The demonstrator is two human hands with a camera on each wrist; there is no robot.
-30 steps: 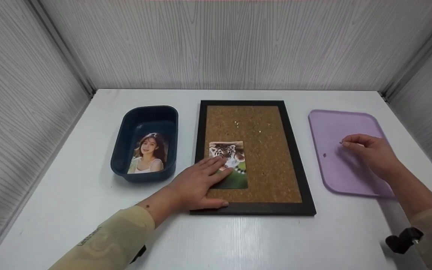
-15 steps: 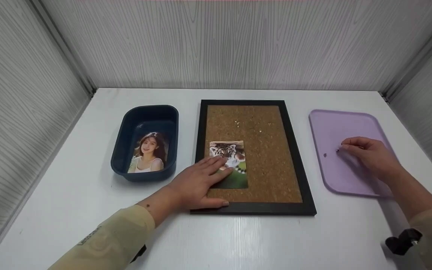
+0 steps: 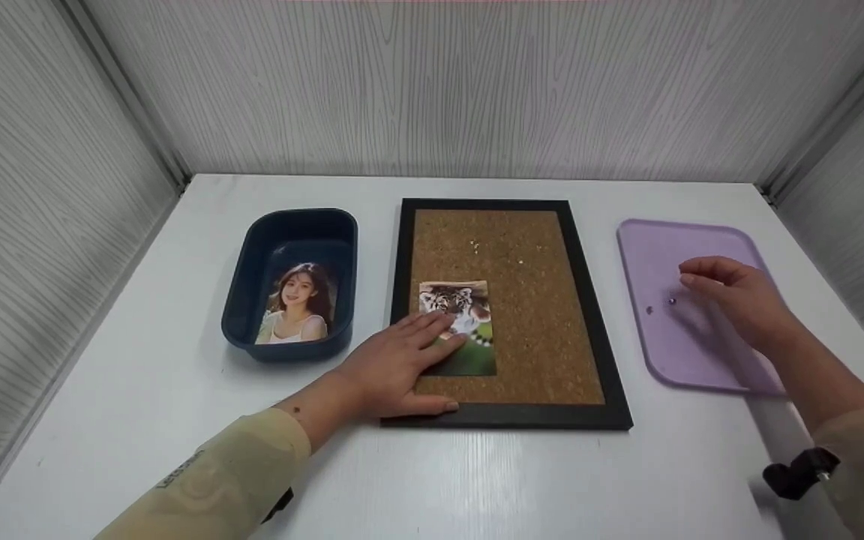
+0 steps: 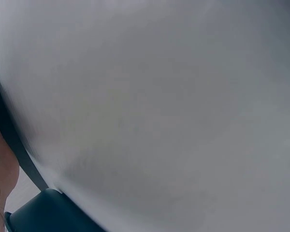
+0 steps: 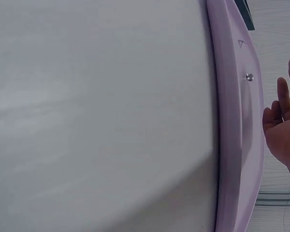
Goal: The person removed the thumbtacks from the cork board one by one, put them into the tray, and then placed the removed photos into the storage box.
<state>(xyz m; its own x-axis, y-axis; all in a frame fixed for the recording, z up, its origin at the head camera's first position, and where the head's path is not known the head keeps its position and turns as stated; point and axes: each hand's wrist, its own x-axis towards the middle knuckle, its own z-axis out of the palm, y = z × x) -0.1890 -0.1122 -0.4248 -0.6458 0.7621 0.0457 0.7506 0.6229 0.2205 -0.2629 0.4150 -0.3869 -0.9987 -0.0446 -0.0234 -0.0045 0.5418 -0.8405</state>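
My left hand lies flat with its fingers on the lower left of a tiger photo. That photo rests on a cork board with a black frame, and the thumb reaches to the frame's near edge. Above a lilac tray, my right hand hovers with loosely bent fingers and nothing visible between them. A small shiny thumbtack lies on the tray, left of the right fingertips; the right wrist view shows the silver thumbtack apart from the hand. A second small tack lies close by.
A dark blue box stands left of the board, holding a portrait photo of a person. Pale specks dot the upper cork. Grey wood-grain panels enclose the white table at the back and sides.
The right fingers have let go of the thumbtack, which now lies on the tray, and the hand has lifted slightly away. My left hand has stayed on the tiger photo.
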